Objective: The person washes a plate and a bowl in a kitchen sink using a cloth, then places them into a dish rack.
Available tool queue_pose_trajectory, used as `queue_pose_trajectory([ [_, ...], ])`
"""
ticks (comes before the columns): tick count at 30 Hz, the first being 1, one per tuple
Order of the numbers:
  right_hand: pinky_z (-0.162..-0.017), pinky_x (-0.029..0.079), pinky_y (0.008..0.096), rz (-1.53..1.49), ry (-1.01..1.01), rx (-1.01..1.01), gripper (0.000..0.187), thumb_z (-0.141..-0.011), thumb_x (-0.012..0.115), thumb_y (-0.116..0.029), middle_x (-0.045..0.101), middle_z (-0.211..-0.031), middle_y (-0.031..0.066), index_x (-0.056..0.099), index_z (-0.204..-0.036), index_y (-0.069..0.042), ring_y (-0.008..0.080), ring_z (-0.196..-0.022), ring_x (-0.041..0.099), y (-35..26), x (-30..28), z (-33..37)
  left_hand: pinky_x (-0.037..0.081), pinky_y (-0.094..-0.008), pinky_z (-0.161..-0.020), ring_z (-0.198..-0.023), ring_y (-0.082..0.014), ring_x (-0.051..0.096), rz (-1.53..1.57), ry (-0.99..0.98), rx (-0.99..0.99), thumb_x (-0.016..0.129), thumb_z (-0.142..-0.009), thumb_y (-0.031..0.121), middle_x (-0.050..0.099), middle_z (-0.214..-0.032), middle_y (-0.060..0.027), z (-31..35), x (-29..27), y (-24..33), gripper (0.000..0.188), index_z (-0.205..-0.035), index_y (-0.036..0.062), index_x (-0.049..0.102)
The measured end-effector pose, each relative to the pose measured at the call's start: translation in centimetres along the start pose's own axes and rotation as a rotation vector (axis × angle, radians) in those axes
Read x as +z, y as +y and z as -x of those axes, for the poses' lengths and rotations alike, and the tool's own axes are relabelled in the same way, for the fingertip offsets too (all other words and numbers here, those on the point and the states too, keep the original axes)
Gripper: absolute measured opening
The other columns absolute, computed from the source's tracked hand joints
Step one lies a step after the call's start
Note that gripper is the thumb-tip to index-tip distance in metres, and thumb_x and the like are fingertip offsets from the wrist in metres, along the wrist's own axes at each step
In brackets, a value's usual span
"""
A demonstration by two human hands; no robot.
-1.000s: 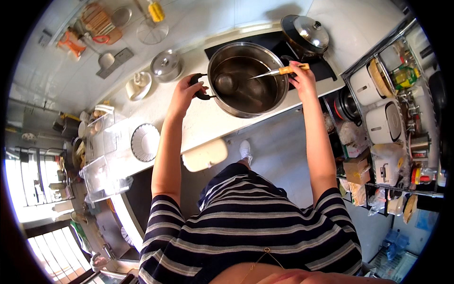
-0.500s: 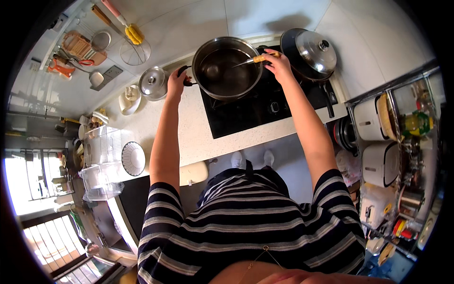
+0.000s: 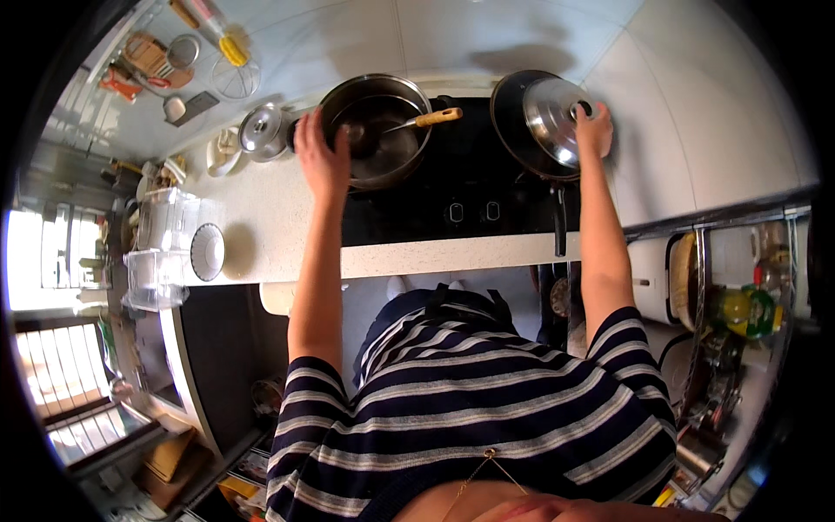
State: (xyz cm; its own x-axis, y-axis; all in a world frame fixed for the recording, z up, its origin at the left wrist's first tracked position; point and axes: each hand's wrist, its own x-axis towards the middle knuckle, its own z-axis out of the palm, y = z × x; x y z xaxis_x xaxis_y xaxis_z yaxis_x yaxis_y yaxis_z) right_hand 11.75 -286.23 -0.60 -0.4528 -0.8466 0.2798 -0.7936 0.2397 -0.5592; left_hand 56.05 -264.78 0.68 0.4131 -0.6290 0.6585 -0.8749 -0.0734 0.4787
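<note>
A steel pot (image 3: pixel 383 135) stands on the black cooktop (image 3: pixel 461 187) with a wooden-handled ladle (image 3: pixel 422 120) resting inside it. My left hand (image 3: pixel 320 157) grips the pot's left handle at the rim. My right hand (image 3: pixel 593 129) is up at the glass lid (image 3: pixel 548 113), fingers on its black knob. The lid sits tilted on a dark frying pan (image 3: pixel 522 130) whose long handle points toward me.
A small lidded steel pot (image 3: pixel 261 132) and a white dish (image 3: pixel 224 150) stand left of the cooktop on the pale counter (image 3: pixel 270 226). A round white strainer (image 3: pixel 207 252) and clear containers (image 3: pixel 156 252) lie further left. Utensils (image 3: pixel 204 35) hang on the tiled wall. Shelves with bottles (image 3: pixel 744 309) are on the right.
My right hand let go of the ladle, which now rests in the pot, and moved right to the lid's knob. The view shifted so the frying pan sits more centrally.
</note>
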Motion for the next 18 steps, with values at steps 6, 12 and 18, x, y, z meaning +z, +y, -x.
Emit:
queue_pose_trajectory([
  [6, -0.086, 0.052, 0.0434, 0.026, -0.221, -0.363, 0.052, -0.079, 0.073, -0.048, 0.069, -0.114, 0.0115, 0.064, -0.124, -0.022, 0.0325, -0.107, 0.064, 2.3, 0.5, -5.9, 0.036, -0.0418, -0.109, -0.132, -0.0348, 0.045, 0.130, -0.064, -0.034, 0.068, -0.090, 0.025, 0.050, -0.141, -0.0169, 3.1, 0.5, 5.1, 0.045, -0.131, 0.0097, 0.057],
  [12, -0.077, 0.053, 0.0397, -0.175, 0.011, -0.506, 0.038, -0.080, 0.074, -0.038, 0.071, -0.102, 0.0068, 0.070, -0.115, -0.023, 0.0280, -0.093, 0.067, -4.9, -1.4, -1.8, 0.034, -0.0449, -0.112, -0.134, -0.0377, 0.042, 0.009, 0.007, -0.177, 0.067, -0.089, 0.022, 0.048, -0.143, -0.0186, 5.2, -1.1, -0.2, 0.049, -0.134, 0.0073, 0.054],
  [18, -0.068, 0.051, 0.0387, -0.581, -0.173, -0.779, 0.032, -0.079, 0.076, -0.033, 0.069, -0.092, 0.0066, 0.072, -0.109, -0.023, 0.0261, -0.081, 0.067, -21.2, -4.3, 10.2, 0.031, -0.0411, -0.115, -0.138, -0.0370, 0.038, 0.109, -0.021, -0.364, 0.063, -0.085, 0.006, 0.041, -0.149, -0.0206, 5.9, -1.2, -3.7, 0.064, -0.145, 0.0043, 0.040],
])
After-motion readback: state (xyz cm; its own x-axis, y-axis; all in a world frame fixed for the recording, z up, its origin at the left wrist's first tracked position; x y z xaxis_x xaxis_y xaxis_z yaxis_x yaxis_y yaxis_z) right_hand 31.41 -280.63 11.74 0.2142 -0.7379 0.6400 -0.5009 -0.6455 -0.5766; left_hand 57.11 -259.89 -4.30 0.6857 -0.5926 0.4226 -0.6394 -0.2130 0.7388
